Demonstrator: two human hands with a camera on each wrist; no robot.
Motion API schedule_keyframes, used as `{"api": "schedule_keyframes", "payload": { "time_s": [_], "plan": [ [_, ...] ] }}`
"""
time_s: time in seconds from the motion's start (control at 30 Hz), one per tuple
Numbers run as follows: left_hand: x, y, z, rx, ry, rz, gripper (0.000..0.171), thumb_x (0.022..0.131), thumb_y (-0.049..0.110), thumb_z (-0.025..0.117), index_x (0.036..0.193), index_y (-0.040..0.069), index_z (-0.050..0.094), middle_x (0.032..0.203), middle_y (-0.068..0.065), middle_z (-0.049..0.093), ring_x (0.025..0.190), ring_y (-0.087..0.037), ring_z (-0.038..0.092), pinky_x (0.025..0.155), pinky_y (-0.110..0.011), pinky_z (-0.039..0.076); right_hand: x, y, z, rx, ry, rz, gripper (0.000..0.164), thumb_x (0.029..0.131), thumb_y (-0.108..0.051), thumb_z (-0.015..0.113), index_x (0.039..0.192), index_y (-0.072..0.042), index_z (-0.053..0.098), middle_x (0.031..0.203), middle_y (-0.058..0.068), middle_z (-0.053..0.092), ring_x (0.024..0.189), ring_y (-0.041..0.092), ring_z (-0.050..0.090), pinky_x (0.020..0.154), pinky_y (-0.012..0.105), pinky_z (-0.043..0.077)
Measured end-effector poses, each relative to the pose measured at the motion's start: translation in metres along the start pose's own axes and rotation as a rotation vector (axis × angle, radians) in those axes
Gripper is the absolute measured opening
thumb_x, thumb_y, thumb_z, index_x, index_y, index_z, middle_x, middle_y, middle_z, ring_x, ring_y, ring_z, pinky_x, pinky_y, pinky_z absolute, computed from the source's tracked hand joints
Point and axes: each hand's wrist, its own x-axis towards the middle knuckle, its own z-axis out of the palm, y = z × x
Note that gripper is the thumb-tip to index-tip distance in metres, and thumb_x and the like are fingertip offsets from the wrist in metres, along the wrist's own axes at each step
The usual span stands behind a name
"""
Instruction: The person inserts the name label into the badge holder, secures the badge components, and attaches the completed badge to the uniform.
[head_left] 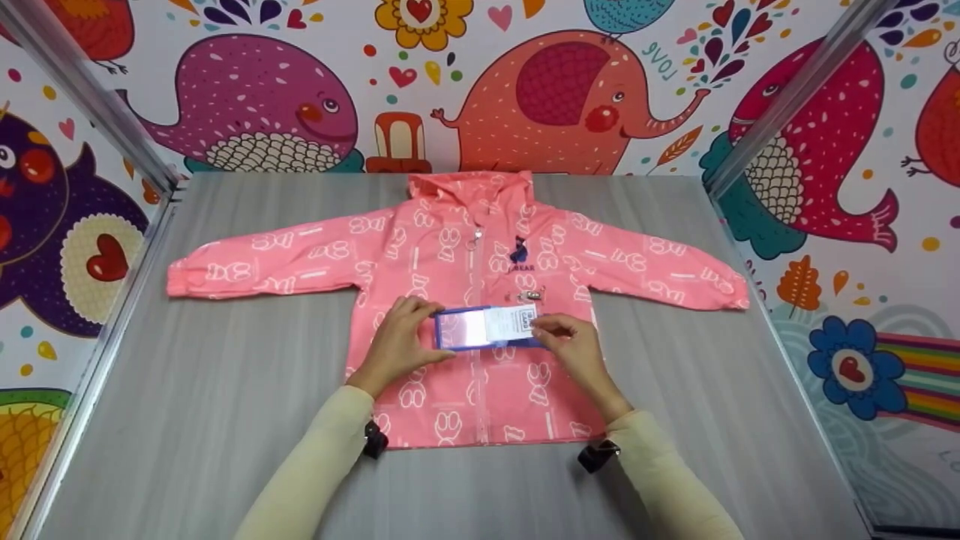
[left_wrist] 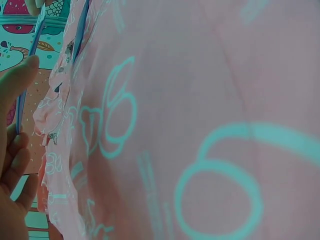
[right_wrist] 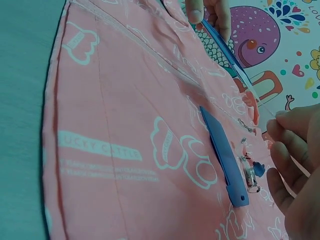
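Observation:
My left hand (head_left: 401, 341) grips the left end of a clear badge holder (head_left: 461, 330) with a blue rim, thumb below and fingers above. A white printed card (head_left: 512, 322) overlaps the holder's right part, and my right hand (head_left: 574, 349) pinches the card's right end. How far the card sits inside the holder, I cannot tell. Both are held above a pink hooded jacket (head_left: 442, 390). In the right wrist view a separate flat blue plastic piece (right_wrist: 225, 155) lies on the jacket. Close to it is a small metal clip (right_wrist: 251, 177).
The jacket is spread front up on a grey table (head_left: 247, 360), sleeves stretched to both sides, zipper (head_left: 478, 337) down its middle. Metal frame posts (head_left: 90, 90) and brightly printed panels (head_left: 540, 112) stand around the table's back and sides.

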Motion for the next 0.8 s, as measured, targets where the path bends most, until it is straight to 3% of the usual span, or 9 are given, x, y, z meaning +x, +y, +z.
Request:
{"api": "schedule_keyframes", "payload": {
  "time_s": [0.33, 0.6, 0.8],
  "plan": [
    [0.000, 0.001, 0.002, 0.008, -0.023, -0.032, 0.074, 0.061, 0.039, 0.094, 0.124, 0.014, 0.066, 0.114, -0.004, 0.062, 0.105, -0.021, 0.051, 0.094, -0.041, 0.049, 0.001, -0.002, 0.002, -0.016, -0.047, -0.019, 0.018, 0.082, -0.002, 0.076, 0.099, -0.005, 0.076, 0.088, 0.018, 0.073, 0.075, 0.006, 0.063, 0.073, 0.018, 0.053],
    [0.001, 0.002, 0.002, 0.008, -0.013, 0.007, 0.075, 0.060, 0.039, 0.094, 0.124, 0.013, 0.067, 0.114, -0.004, 0.063, 0.104, -0.022, 0.052, 0.093, -0.041, 0.049, -0.007, -0.037, 0.001, -0.039, -0.089, 0.012, 0.021, 0.082, 0.003, 0.073, 0.103, 0.003, 0.073, 0.087, 0.022, 0.071, 0.076, 0.005, 0.061, 0.076, 0.019, 0.051],
    [0.002, 0.003, 0.004, 0.011, 0.000, 0.021, 0.075, 0.059, 0.041, 0.094, 0.123, 0.013, 0.067, 0.112, -0.004, 0.063, 0.104, -0.021, 0.052, 0.093, -0.042, 0.049, -0.006, -0.040, 0.001, -0.023, -0.122, 0.005, 0.024, 0.082, 0.003, 0.073, 0.105, 0.004, 0.072, 0.088, 0.023, 0.070, 0.076, 0.005, 0.061, 0.077, 0.019, 0.051]
  ]
}}
